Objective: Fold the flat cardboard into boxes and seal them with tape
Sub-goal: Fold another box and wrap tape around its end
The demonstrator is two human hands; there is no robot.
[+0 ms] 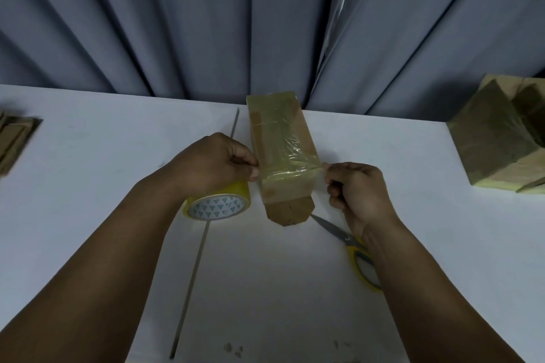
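Nearest us, the scissors (348, 240) lie on the worktop (265, 289) at 5 o'clock from the box (283, 138), partly under our right wrist, handy for a cut. The tape roll (216, 203) sits at 8 o'clock, just below our left hand (212, 159). That hand at 9 and our right hand (356, 188) at 3 each pinch an end of a tape strip (283, 174) across the box's near end, probably to keep it taut. Farther off, finished boxes (495, 147) stand at 3 o'clock and flat cardboard (14, 138) at 9.
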